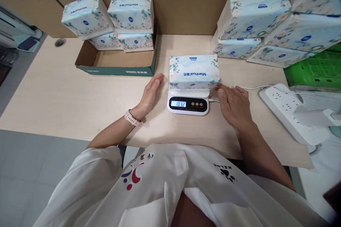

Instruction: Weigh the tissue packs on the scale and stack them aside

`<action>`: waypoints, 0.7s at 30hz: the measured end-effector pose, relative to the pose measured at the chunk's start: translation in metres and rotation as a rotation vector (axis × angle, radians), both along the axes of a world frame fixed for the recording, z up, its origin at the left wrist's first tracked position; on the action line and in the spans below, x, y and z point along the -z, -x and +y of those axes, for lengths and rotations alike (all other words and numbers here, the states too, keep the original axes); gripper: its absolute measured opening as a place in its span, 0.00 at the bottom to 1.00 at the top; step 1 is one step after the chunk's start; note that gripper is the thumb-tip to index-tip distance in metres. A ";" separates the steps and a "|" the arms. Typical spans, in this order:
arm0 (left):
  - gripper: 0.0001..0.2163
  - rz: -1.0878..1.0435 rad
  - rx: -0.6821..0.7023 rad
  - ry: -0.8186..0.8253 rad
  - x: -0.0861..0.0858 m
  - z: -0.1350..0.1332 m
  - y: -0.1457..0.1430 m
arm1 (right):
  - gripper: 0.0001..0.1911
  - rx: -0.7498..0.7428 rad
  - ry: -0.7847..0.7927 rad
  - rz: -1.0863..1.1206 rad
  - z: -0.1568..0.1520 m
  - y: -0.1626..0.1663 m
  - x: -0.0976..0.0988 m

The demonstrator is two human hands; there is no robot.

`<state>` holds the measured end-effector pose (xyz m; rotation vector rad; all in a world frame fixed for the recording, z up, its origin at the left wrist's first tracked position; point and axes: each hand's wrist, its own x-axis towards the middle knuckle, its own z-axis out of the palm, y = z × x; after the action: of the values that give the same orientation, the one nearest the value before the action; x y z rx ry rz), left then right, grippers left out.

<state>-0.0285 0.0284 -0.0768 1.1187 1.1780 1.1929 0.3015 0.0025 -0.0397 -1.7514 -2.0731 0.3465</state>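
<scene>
A floral pack of tissues (194, 72) lies on a white digital scale (188, 110), whose lit display appears to read 103.2. My left hand (151, 94) rests on its edge on the table to the left of the scale, fingers stretched out and holding nothing. On the other side, my right hand (234, 104) lies by the scale's cable, its fingers partly curled and partly hidden. Its index fingertip is close to the pack's lower right corner; whether they touch I cannot tell.
A green open carton (114, 70) at the back left holds several tissue packs (130, 12). More packs (255, 14) are stacked at the back right, near a green crate (314, 69). A white power strip (290, 108) lies on the right. Brown panels (183, 3) stand behind the table (58, 103).
</scene>
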 end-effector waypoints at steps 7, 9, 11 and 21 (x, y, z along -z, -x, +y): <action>0.28 0.002 -0.004 0.001 -0.004 -0.001 -0.001 | 0.39 -0.012 -0.004 0.007 0.000 0.000 -0.001; 0.29 0.004 -0.001 0.002 -0.004 -0.001 -0.001 | 0.39 -0.006 0.002 0.001 0.000 0.000 -0.001; 0.30 0.002 0.002 0.001 -0.004 -0.001 -0.001 | 0.39 0.002 0.005 -0.001 0.000 0.001 -0.002; 0.31 0.001 0.003 -0.006 -0.004 -0.001 -0.001 | 0.38 -0.003 0.034 -0.012 0.000 0.001 -0.003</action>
<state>-0.0272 0.0278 -0.0725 1.1257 1.1738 1.1947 0.3002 0.0021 -0.0365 -1.7747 -2.0900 0.3748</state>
